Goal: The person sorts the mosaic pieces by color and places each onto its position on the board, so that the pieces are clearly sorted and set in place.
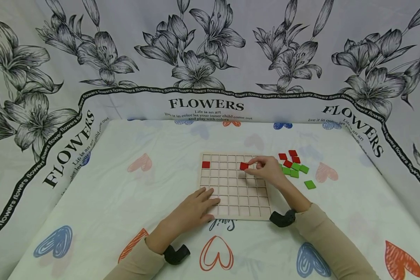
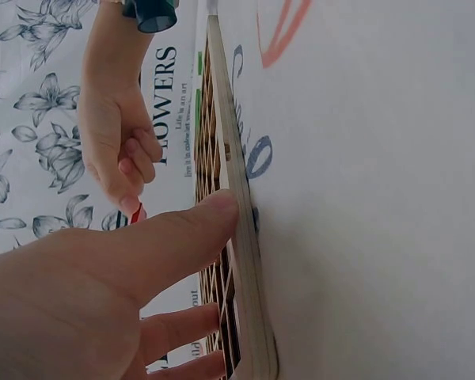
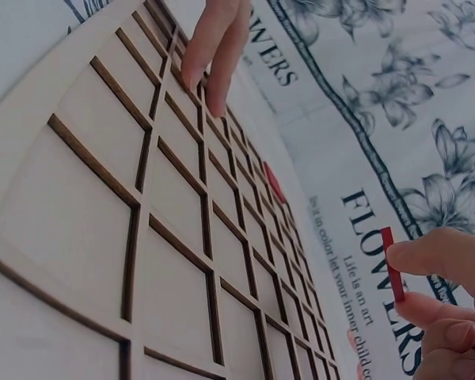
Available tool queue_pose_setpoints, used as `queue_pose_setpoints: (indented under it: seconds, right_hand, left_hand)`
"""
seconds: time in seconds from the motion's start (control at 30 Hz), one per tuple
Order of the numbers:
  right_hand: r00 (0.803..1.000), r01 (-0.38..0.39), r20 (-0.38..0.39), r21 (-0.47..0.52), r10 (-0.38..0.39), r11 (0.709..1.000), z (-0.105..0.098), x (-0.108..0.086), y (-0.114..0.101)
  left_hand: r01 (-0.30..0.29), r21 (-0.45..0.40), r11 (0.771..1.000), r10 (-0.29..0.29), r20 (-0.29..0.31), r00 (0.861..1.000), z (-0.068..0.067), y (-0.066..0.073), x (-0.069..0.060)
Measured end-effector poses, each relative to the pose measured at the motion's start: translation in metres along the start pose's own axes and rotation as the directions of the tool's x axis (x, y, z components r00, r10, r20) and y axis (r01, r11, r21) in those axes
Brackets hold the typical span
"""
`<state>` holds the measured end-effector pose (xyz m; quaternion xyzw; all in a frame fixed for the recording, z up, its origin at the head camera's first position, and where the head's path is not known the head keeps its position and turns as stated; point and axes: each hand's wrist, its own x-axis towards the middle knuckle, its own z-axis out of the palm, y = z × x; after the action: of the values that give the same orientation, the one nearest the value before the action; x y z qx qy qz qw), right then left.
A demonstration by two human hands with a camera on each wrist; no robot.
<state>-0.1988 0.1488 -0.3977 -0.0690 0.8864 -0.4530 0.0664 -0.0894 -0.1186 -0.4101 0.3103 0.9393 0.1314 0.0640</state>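
A wooden grid board point(image 1: 231, 186) with square cells lies flat on the table. One red square tile point(image 1: 205, 165) sits in a cell near its top left. My right hand point(image 1: 267, 169) pinches another red tile point(image 1: 244, 166) between thumb and finger, over the board's upper right part. In the right wrist view that tile point(image 3: 393, 265) is held on edge, apart from the grid. My left hand point(image 1: 192, 206) rests on the board's lower left corner, fingers spread over the cells. In the left wrist view its thumb point(image 2: 198, 226) lies along the board's edge.
Right of the board lie loose red tiles point(image 1: 292, 153) and green tiles point(image 1: 294, 174), with one green tile point(image 1: 310, 184) apart. A white cloth point(image 1: 101, 202) printed with hearts covers the table. A flower-printed curtain point(image 1: 210, 105) stands behind and at both sides.
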Motion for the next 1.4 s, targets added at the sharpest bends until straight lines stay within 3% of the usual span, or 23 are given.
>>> queue_pose_setpoints:
  seconds: [0.43,0.93,1.4]
  right_hand:
    - [0.998,0.035,0.052,0.010,-0.036,0.999,0.010,0.008,-0.006]
    - [0.995,-0.006,0.099,0.062,0.000,0.998,0.023,0.022,-0.013]
    - [0.992,0.023,0.120,0.057,-0.030,0.998,0.038,0.035,-0.017]
  left_hand:
    - [-0.003,-0.010,1.000,0.003,-0.001,1.000,-0.001,0.000,0.001]
    - [0.008,-0.019,1.000,-0.008,0.003,1.000,0.000,0.000,0.000]
    - [0.009,-0.017,1.000,-0.009,0.001,1.000,0.000,-0.001,0.000]
